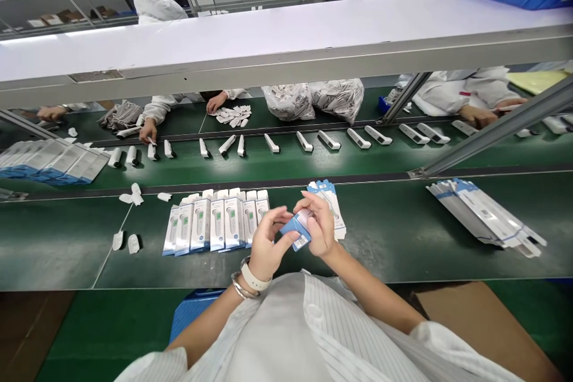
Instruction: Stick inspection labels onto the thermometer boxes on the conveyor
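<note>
Between my two hands, above the bench's front part, is a blue and white carton [297, 230], tilted with one end toward me. My left hand [270, 235] holds its left side, thumb along the near end. My right hand [320, 225] has its fingers closed round the right side and top. Just left stands a row of white and blue cartons [217, 222] with pictures of a thermometer-like device on them; their top flaps are up. Behind my right hand lies a small stack of flat cartons [335, 206], partly hidden by that hand.
A green conveyor [268, 167] carries several white handheld devices [329, 140]. Flat cartons lie at right [487, 215] and far left [58, 161]. Small white covers [133, 243] are on the bench. Co-workers' hands [148, 130] work opposite. A shelf [286, 30] and slanted post [492, 125] cross the view.
</note>
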Available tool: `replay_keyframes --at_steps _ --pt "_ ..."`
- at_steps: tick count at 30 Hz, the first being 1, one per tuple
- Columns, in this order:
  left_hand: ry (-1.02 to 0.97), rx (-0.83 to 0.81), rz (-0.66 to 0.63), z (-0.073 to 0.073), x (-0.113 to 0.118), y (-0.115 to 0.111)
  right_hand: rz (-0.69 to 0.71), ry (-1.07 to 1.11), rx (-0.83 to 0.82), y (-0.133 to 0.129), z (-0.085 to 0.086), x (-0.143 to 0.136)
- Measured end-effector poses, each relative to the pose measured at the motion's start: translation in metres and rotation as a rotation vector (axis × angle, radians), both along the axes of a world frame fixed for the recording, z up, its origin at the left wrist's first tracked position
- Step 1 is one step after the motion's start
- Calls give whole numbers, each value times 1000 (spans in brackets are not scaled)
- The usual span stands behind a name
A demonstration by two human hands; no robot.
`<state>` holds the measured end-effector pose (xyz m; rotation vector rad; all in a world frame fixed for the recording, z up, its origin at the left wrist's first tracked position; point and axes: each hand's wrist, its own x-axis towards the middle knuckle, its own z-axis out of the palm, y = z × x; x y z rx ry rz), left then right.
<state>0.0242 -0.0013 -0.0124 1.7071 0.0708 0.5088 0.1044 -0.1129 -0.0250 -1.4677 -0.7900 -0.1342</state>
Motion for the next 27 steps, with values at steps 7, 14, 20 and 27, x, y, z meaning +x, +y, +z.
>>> replay_keyframes --at_steps 7,14,20,27 --pt "88 88 73 3 6 -1 -27 119 -4 5 -2 1" --pt "120 12 94 -5 11 -2 -118 217 7 10 1 -3" --pt "193 175 -45 10 2 7 -48 256 -139 15 8 -5" --pt "303 107 518 -3 -64 83 -3 349 -167 24 -14 18"
